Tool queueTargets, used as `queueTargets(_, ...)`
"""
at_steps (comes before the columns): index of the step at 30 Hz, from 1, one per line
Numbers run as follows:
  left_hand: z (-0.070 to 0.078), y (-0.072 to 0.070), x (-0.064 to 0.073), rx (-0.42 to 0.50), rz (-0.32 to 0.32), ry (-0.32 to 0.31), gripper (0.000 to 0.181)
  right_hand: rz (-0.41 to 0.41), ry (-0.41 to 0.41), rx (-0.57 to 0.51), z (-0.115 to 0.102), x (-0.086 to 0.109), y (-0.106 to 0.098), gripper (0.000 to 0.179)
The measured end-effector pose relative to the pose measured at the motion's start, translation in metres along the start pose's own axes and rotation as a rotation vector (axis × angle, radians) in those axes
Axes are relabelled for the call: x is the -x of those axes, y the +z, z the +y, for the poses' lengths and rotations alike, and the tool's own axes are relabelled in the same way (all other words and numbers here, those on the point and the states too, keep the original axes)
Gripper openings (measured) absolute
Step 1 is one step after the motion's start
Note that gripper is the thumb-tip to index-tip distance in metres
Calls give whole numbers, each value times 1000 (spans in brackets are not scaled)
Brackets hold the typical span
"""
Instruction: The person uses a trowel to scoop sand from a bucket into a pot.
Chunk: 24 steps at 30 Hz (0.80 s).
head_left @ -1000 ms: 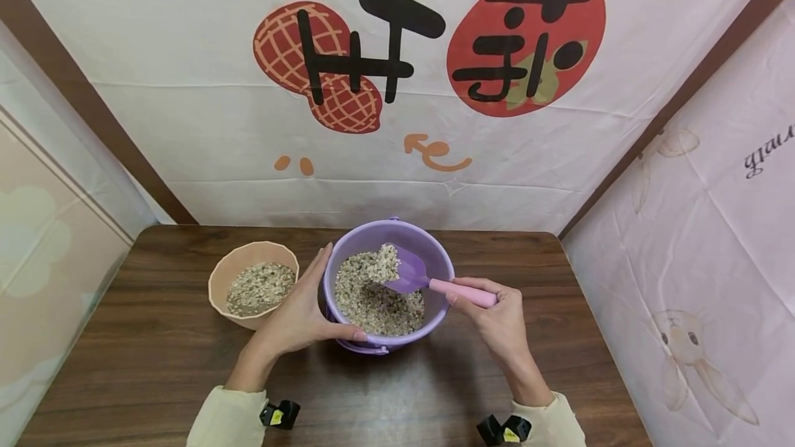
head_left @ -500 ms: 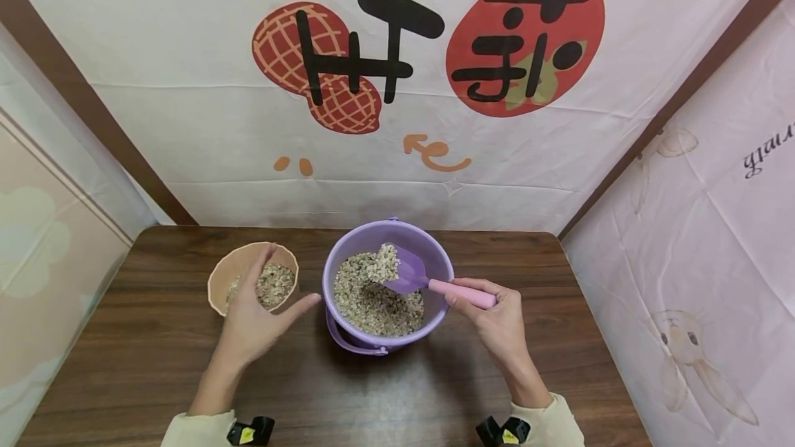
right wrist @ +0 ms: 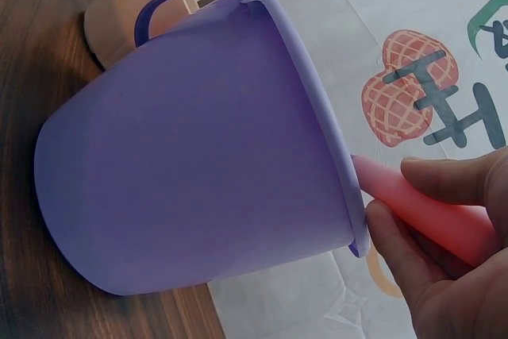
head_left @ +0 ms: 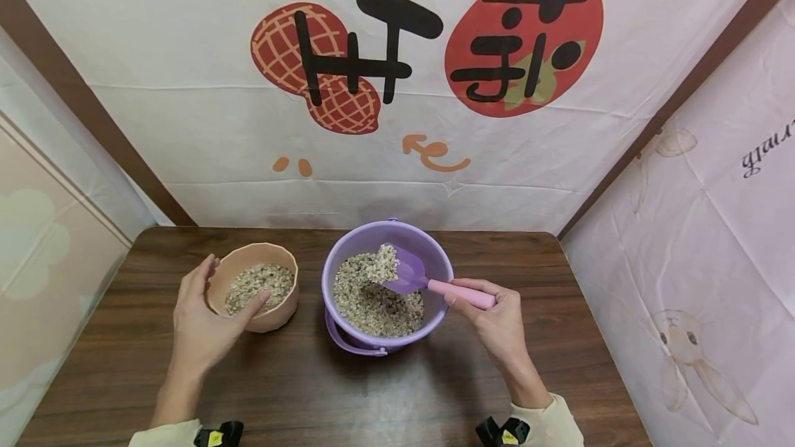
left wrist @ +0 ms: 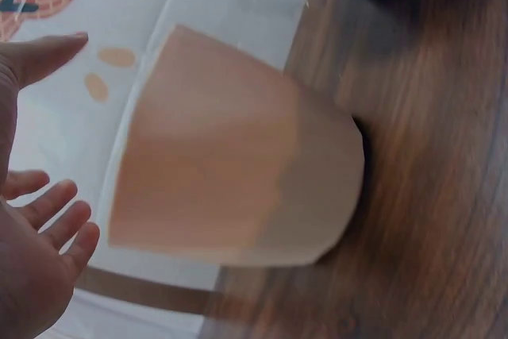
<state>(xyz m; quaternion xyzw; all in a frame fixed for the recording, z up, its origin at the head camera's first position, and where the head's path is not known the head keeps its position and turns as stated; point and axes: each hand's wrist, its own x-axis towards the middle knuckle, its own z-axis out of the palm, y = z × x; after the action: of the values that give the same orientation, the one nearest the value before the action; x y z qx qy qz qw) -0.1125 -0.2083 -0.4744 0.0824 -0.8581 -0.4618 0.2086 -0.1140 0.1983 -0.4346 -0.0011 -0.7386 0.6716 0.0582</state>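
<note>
My right hand (head_left: 499, 323) grips the pink handle of a toy shovel (head_left: 462, 293). The shovel's purple blade carries a heap of pale mixed grit (head_left: 383, 265) above the purple bucket (head_left: 439, 254), which holds more of the same grit. In the right wrist view the handle (right wrist: 429, 204) lies between thumb and fingers by the bucket's rim. At the left, a peach faceted bowl (head_left: 273, 321) contains grit too. My left hand (head_left: 201, 328) is spread around its left and front sides; the left wrist view shows the fingers (left wrist: 59, 204) apart from the bowl wall (left wrist: 230, 148).
Bowl and bucket stand side by side on a dark wooden table (head_left: 385, 405). The bucket's handle (head_left: 348, 342) hangs down at its front. A white printed cloth (head_left: 205, 123) rises behind the table, with another cloth (head_left: 683, 281) on the right.
My left hand has let go of the bucket's rim and moved left, passing over the bowl to its left side. My right hand and the loaded shovel have stayed in place.
</note>
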Motion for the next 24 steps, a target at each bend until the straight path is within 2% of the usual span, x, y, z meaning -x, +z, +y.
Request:
queueTargets(8, -24, -5, 1, -72, -83, -49, 122, -4, -11, 9, 1, 0, 0, 30)
queueTargets(13, -35, -3, 1, -75, -133, -67, 128, -7, -15, 11, 1, 0, 0, 29)
queueTargets(24, -43, 4, 0, -40, -153, -99, 132, 1, -4, 3, 1, 0, 0, 30)
